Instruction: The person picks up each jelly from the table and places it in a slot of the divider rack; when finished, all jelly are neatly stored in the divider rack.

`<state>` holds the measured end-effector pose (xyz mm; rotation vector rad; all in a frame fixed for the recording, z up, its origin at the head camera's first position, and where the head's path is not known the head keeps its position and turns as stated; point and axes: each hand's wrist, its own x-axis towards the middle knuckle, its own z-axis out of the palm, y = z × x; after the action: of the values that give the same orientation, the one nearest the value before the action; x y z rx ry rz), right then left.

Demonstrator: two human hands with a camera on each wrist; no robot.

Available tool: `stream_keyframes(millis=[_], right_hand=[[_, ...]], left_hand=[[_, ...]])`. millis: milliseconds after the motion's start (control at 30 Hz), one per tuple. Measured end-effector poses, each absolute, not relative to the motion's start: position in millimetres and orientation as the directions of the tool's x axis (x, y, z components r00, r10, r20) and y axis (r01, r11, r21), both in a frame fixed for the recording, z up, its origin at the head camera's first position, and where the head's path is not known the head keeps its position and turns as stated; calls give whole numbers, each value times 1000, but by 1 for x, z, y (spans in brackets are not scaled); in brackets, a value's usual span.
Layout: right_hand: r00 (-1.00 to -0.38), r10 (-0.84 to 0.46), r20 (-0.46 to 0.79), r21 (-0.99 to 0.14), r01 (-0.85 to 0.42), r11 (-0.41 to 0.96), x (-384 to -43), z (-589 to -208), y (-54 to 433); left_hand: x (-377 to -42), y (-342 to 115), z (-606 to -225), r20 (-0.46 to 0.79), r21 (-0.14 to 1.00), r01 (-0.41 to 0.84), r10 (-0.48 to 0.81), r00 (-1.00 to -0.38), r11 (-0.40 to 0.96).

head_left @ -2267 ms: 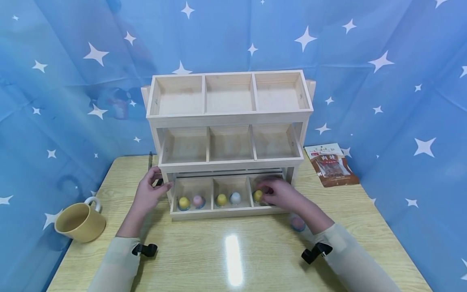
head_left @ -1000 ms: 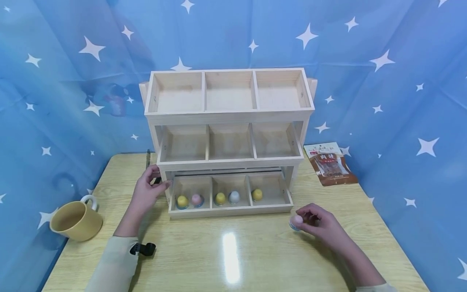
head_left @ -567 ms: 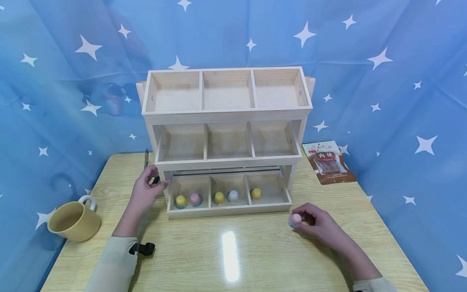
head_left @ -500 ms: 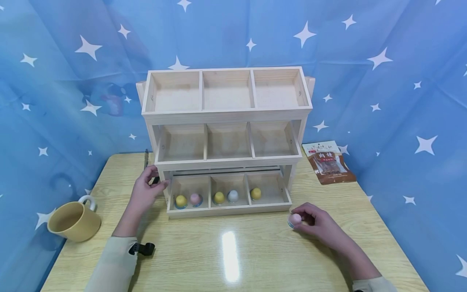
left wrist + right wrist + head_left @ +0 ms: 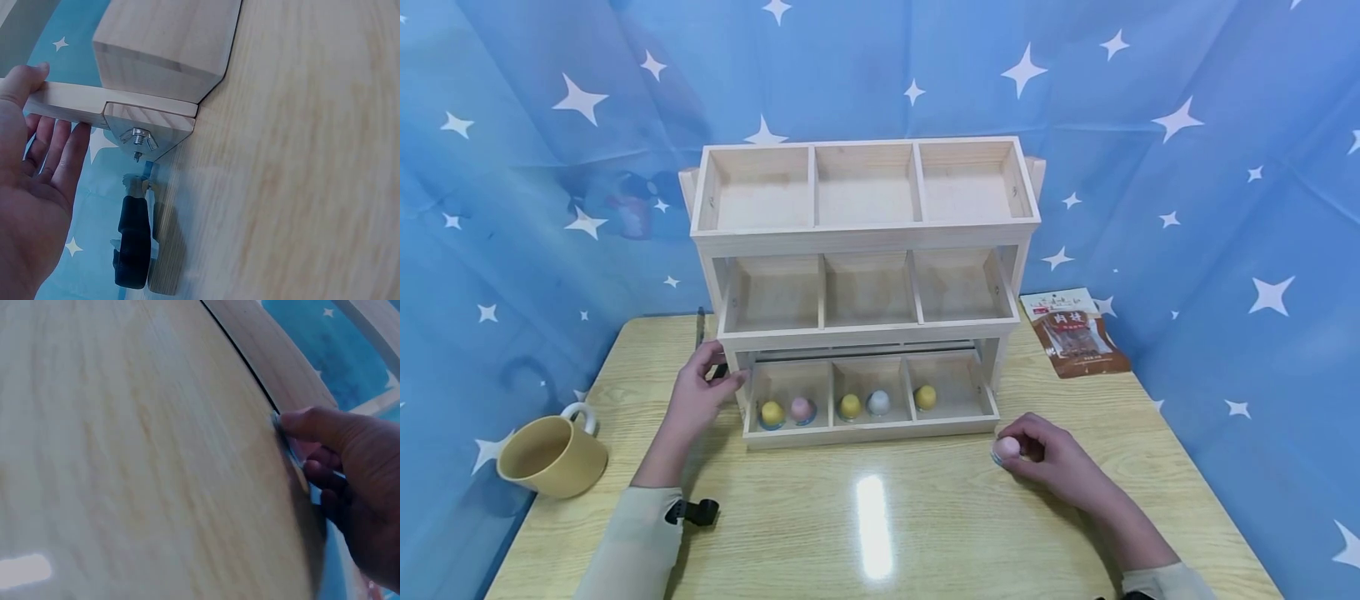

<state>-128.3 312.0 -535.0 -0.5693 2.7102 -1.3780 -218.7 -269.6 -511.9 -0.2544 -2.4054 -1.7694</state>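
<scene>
A three-tier wooden rack stands at the back of the table. My left hand holds its left leg, thumb on one side and fingers on the other, as the left wrist view shows. On the table at front right, my right hand pinches a small pink ball in a clear, bluish base; in the right wrist view the fingers mostly hide it. The bottom tier holds similar balls: a yellow ball and pink ball left, a yellow and a white ball middle, a yellow ball right.
A yellow mug with a white handle stands at the left table edge. A brown and white food packet lies right of the rack. A black-handled tool lies by the rack's left leg. A blue starry curtain hangs behind.
My right hand has left the yellow ball in the bottom right compartment, moved down and right, and closed on the pink ball on the table. The left hand stays at the leg.
</scene>
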Motion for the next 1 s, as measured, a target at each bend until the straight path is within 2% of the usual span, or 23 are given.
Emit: stream_keyframes(millis=[400, 633, 1000], right_hand=[[-867, -363, 342, -701, -493, 516, -136, -504, 310], [-852, -377, 364, -674, -520, 524, -152, -486, 294], [-812, -389, 435, -571, -583, 578, -171, -484, 261]], left_hand=[[-219, -270, -514, 222, 931, 229, 57, -973, 284], [-220, -270, -513, 222, 930, 231, 64, -973, 285], [-220, -271, -512, 210, 934, 219, 64, -976, 284]])
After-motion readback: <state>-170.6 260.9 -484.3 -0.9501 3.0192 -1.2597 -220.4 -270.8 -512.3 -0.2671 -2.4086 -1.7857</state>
